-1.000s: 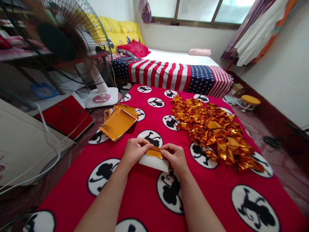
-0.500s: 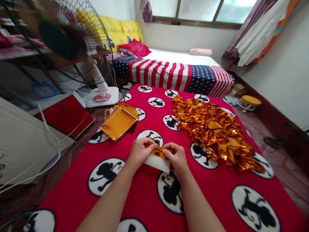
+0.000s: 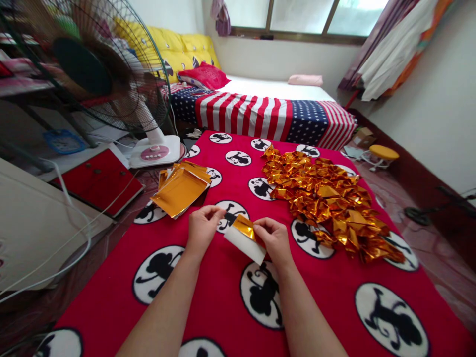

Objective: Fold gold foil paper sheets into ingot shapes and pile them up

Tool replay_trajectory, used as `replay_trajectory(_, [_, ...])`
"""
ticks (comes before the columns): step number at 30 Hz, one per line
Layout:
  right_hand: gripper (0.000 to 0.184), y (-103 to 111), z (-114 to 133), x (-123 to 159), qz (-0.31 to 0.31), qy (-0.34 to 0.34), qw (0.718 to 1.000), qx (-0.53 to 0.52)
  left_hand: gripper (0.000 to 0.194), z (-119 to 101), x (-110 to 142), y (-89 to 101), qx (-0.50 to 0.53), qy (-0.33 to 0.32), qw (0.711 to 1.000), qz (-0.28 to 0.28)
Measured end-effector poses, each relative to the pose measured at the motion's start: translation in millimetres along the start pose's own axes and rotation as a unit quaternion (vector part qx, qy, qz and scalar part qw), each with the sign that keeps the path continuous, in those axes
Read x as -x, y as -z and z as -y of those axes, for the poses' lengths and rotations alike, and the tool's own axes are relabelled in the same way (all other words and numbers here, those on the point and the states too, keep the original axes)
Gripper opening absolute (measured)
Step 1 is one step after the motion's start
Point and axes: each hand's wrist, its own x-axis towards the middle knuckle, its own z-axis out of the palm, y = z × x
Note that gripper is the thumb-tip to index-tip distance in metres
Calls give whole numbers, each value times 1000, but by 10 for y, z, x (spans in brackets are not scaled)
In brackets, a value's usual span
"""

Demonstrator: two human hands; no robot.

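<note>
Now the left hand is off the paper. Half a second ago both hands pinched the folded sheet; at present only the right hand grips it, thumb and fingers on its right end, at the centre of the frame. The left hand sits just beside the sheet, with its thumb and forefinger drawn near each other. Nothing shows between them, though I cannot tell whether the tips meet. The sheet also slants more steeply than before, left end higher, and its gold band lies uncovered at that end above the pale lower part. For the work in hand, this looks like a break in the two-handed pressing, with the fold apparently unfinished.

Left of centre, the stack of flat gold sheets lies where it was, and so does the pile of folded gold pieces at right.

As for writing, none can be read. The red cloth carries monkey silhouettes in white discs, not words. The fan at upper left has a pink panel on its base, any lettering too small to make out.
</note>
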Motion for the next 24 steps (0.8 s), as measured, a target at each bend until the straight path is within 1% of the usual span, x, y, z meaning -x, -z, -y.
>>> replay_trajectory(1, [16,20,-10,-25,-53,0,998,-29,22,14,-59,16,19,3,999,-47])
replay_trajectory(2, [19,37,-21,-50,-105,-1,993,-61,26,17,-112,16,40,3,997,-72])
replay_trajectory(3, [22,48,-33,-72,-146,-2,986,-83,30,7,-153,-5,69,11,995,-77])
replay_trajectory(4, [25,54,-46,-90,-174,-2,980,-96,35,-15,-178,-46,100,24,993,-59])
replay_trajectory(5, [27,54,-61,-102,-190,-3,977,-100,41,-44,-185,-107,127,36,991,-26])
replay_trajectory(7, [30,43,-89,-111,-199,-3,975,-96,52,-102,-146,-265,160,51,983,76])
replay_trajectory(9, [31,23,-113,-105,-199,-2,975,-102,63,-129,-62,-426,166,52,970,171])
replay_trajectory(10, [31,10,-122,-100,-200,-1,974,-110,64,-124,-17,-493,158,40,968,191])
replay_trajectory(11, [31,-4,-126,-96,-202,-1,972,-121,60,-109,25,-545,148,22,965,214])
replay_trajectory(12, [32,-20,-127,-93,-205,-5,969,-136,52,-86,59,-582,140,6,960,243])
replay_trajectory(14, [33,-57,-118,-90,-208,-21,962,-177,34,-31,99,-612,130,-3,956,262])
replay_trajectory(16, [33,-92,-97,-90,-205,-38,953,-219,25,11,109,-601,140,9,958,251])
replay_trajectory(19, [31,-115,-66,-86,-177,-49,952,-247,27,36,94,-556,189,58,960,200])
replay_trajectory(22, [25,-104,-54,-70,-118,-36,967,-223,34,39,61,-506,206,93,967,116])
replay_trajectory(24, [20,-96,-57,-58,-74,-21,982,-175,39,47,29,-476,211,83,973,45])
